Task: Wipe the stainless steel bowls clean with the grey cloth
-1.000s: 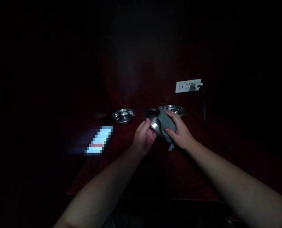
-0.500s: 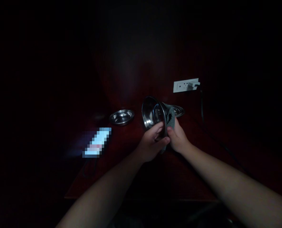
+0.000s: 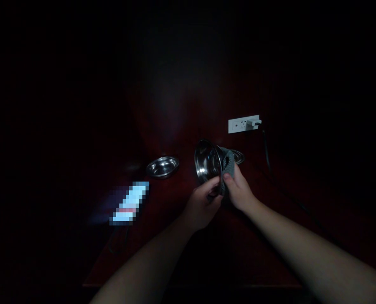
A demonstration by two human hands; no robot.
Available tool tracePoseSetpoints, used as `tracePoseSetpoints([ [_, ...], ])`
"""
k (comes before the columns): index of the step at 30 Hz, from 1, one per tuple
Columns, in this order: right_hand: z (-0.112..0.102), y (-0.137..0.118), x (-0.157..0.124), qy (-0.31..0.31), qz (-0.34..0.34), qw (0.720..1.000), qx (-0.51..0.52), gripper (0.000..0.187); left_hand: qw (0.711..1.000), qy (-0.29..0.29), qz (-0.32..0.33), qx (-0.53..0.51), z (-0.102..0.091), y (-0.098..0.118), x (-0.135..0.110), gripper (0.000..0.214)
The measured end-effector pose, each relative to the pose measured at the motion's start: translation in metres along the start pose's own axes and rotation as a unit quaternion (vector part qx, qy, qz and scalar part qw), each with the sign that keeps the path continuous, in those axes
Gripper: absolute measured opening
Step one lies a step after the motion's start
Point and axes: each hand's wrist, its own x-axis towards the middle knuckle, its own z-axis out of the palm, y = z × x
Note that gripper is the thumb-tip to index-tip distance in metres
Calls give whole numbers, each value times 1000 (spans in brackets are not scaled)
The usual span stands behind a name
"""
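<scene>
A shiny steel bowl (image 3: 207, 162) is held up on its side over the table, its open mouth facing left. My left hand (image 3: 203, 204) grips the lower rim, thumb and fingers closed on it. Against the outside of the bowl, my right hand (image 3: 238, 188) presses a grey cloth (image 3: 228, 162) with a dark pattern; its fingers are mostly hidden behind the cloth. Behind it, a stack of steel dishes (image 3: 238, 157) shows in part. To the left of the bowl, a shallow steel dish (image 3: 163, 167) rests upright.
A lit phone (image 3: 131, 204), its screen blurred out, lies on the dark red table (image 3: 181, 270) at left with a thin cable. A white wall socket (image 3: 243, 124) holds a plug, and a dark cord (image 3: 266, 150) hangs from it. Surroundings are very dark.
The whole scene sits lower in view as the head has tilted up. The bowl has turned slightly, and my left thumb has shifted along its rim. Both hands keep their hold.
</scene>
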Motion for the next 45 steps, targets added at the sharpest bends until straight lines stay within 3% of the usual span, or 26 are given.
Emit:
tracePoseSetpoints([
  [5,0,3,0,9,7,1000,3,52,1000,19,-1,8,3,-4,-2,41],
  [11,-7,3,6,34,14,999,7,58,999,-42,-6,-28,2,2,-2,42],
  [17,-11,9,8,73,22,997,10,47,998,-55,-5,-44,4,4,-3,46],
  [31,-1,1,0,-80,7,997,3,57,988,15,-25,-148,3,0,3,47],
  [37,-3,4,1,-88,3,996,2,58,986,21,-27,-164,3,-1,4,49],
  [45,-3,7,0,-95,45,992,68,69,986,12,-16,-166,4,1,2,48],
])
